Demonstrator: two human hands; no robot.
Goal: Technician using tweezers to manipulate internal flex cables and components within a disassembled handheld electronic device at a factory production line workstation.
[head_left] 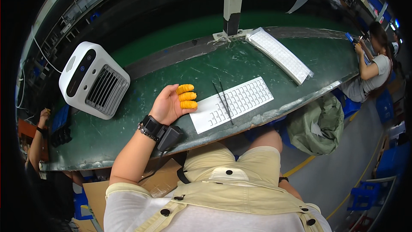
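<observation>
Head view, places given from the white sheet:

1. Below the sheet, nearest: pale yellow overalls [240,195]. Cardboard [96,197] lower left of it, partly covered by arm and clothing.
2. Right hand: out of sight. Only a bit of forearm [294,190] with a dark band shows, lower right of the sheet; cannot tell the hand's state.
3. Left hand [168,105]: at the sheet's left end, palm up, fingers loosely bent, nothing seen in it. Three fingers wear yellow covers [187,96]. Contact with the sheet: can't tell. Black box [170,137] at the wrist; its cable drops out of sight.
4. White sheet [203,112]: on the green table [150,81], near the front edge, rows of small dark-outlined shapes, too small to read.
5. Black tweezers [225,104]: lying across the sheet, hiding some shapes, tips past its upper edge.
6. Green bag [315,124]: right of the sheet, below table level, contents unclear.
7. White fan unit [96,79]: left of the sheet, tilted by lens bend.
8. White strip stack [279,53]: beyond the sheet, wrapped, glare on top.
9. Co-worker [377,66]: far right of the sheet, handling something blue, details blurred.
</observation>
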